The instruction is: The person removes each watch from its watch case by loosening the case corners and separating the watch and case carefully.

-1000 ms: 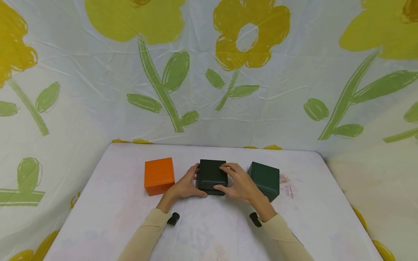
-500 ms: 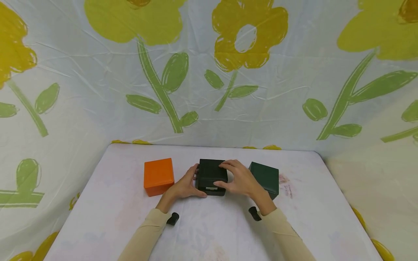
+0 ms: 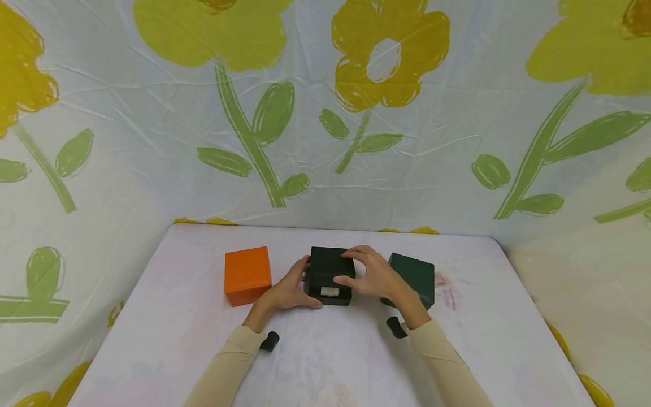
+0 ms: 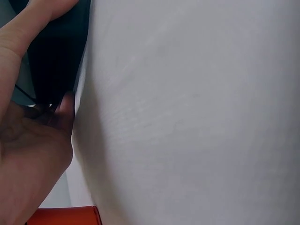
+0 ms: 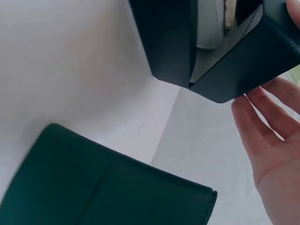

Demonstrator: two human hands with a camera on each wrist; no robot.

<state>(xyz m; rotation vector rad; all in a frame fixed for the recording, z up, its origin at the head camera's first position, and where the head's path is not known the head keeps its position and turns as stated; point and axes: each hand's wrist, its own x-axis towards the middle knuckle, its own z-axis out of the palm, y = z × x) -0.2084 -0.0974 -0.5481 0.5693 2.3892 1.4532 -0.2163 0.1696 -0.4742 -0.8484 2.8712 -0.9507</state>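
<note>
A black hinged box [image 3: 325, 261] stands mid-table, its lid [image 5: 239, 70] partly raised from the base [image 5: 168, 44]. Through the gap a pale cushion [image 5: 208, 26] shows, with a narrow metallic piece [image 5: 229, 16] beside it; the rest of the inside is hidden. My left hand [image 3: 292, 291] holds the base, thumb along the front and fingers at the left side. With my right hand [image 3: 378, 280] I grip the lid, thumb at its front edge and fingertips towards the right side.
An orange box [image 3: 247, 268] stands left of the black box, close to my left wrist. To the right is a dark green box [image 3: 416, 277], partly behind my right forearm. A flowered cloth wall [image 3: 432, 186] rises behind the table.
My right hand has tilted the lid up and back, and the gap at the front has widened, exposing the pale cushion. My left hand has stayed in place.
</note>
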